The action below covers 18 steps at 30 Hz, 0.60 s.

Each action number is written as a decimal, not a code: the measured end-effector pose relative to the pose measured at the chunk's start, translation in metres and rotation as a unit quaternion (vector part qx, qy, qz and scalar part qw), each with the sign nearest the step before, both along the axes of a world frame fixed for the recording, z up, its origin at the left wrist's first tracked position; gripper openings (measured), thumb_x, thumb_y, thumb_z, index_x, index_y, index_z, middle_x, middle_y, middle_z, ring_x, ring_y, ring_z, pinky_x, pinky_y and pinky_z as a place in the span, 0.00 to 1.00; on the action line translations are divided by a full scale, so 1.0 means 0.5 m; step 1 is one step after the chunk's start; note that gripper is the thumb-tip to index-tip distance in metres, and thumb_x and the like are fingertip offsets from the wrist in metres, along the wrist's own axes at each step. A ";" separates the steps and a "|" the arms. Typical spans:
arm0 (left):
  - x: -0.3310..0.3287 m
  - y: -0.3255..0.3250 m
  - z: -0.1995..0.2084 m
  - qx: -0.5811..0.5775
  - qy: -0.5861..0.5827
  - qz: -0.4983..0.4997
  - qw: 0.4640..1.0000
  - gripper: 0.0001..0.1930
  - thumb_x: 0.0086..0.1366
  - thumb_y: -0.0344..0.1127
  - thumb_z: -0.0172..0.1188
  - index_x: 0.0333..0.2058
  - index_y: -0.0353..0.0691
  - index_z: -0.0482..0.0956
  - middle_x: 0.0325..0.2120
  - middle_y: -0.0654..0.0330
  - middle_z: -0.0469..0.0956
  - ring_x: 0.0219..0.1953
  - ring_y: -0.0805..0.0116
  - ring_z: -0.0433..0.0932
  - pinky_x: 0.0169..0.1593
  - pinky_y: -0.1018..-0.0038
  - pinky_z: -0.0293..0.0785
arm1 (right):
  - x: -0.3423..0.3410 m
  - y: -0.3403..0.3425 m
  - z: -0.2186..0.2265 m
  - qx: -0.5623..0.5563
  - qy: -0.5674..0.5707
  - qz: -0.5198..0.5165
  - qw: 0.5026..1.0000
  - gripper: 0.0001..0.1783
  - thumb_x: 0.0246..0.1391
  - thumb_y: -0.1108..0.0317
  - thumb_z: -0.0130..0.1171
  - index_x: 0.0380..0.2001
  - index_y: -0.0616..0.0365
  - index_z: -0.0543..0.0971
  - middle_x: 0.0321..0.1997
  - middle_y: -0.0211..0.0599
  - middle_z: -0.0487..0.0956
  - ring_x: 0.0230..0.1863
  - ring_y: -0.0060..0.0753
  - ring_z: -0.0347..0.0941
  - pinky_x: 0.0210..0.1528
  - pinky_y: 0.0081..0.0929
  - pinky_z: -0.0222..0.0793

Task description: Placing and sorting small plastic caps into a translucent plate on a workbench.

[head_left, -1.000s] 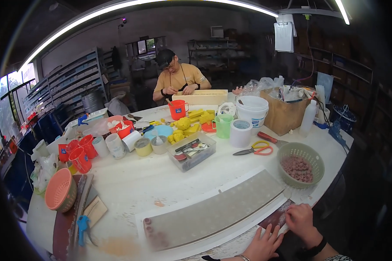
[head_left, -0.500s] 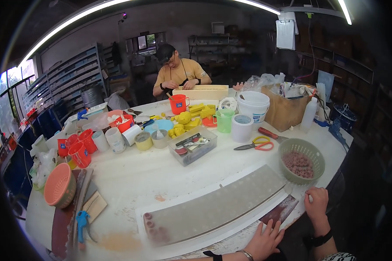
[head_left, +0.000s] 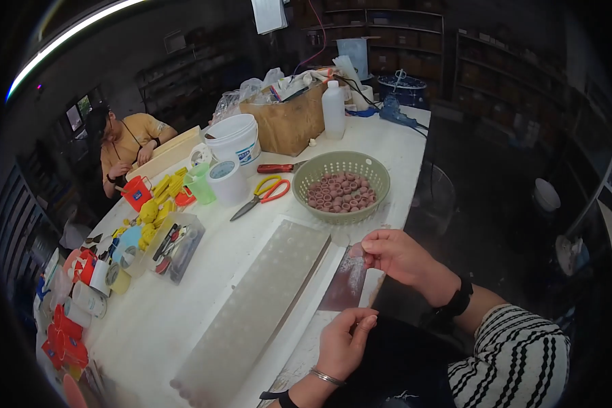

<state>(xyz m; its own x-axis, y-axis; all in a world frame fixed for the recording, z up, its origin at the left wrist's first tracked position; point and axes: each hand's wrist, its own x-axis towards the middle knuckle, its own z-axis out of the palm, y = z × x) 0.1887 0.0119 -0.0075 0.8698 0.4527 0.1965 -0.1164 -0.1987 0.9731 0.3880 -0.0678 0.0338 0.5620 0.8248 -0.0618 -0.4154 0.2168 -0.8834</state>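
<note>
Right hand [head_left: 402,260]: grip unclear | left hand [head_left: 343,343]: likewise | maroon sheet [head_left: 342,289] — partly hidden

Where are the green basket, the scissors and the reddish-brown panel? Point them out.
Green basket [head_left: 336,165]: head view, on its back inner wall.
Scissors [head_left: 256,198]: head view, near the pivot between blades and handles.
Reddish-brown panel [head_left: 344,287]: head view, on its exposed surface.

The head view has swung rightward. The right grip [head_left: 400,260] has returned to the dark red board [head_left: 342,284], thumb and forefinger together over its far end; the left grip [head_left: 342,345], earlier spread flat, has curled.
</note>
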 end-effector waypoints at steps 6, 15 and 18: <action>-0.013 0.022 -0.022 -0.242 0.046 -0.053 0.968 0.26 0.79 0.53 0.44 0.39 0.36 0.82 0.23 0.72 0.68 0.26 0.82 0.64 0.31 0.83 0.61 | -0.111 -0.018 -0.017 -0.011 -0.078 0.073 0.994 0.09 0.62 0.70 0.60 0.38 0.68 0.81 0.38 0.40 0.83 0.36 0.26 0.76 0.43 0.26 0.72; 0.039 0.008 -0.104 -0.258 -0.025 -0.046 0.965 0.23 0.77 0.56 0.46 0.30 0.46 0.73 0.20 0.74 0.62 0.22 0.84 0.59 0.26 0.83 0.55 | -0.167 -0.038 -0.034 0.055 -0.140 0.031 0.988 0.06 0.59 0.76 0.61 0.35 0.70 0.81 0.43 0.43 0.82 0.40 0.30 0.79 0.45 0.28 0.76; 0.043 -0.004 -0.089 -0.331 -0.038 -0.059 0.941 0.22 0.77 0.56 0.46 0.30 0.47 0.72 0.21 0.75 0.61 0.22 0.84 0.57 0.26 0.83 0.54 | -0.145 -0.045 -0.043 0.033 -0.177 0.047 0.983 0.04 0.57 0.78 0.63 0.33 0.70 0.81 0.44 0.44 0.81 0.40 0.32 0.79 0.46 0.29 0.76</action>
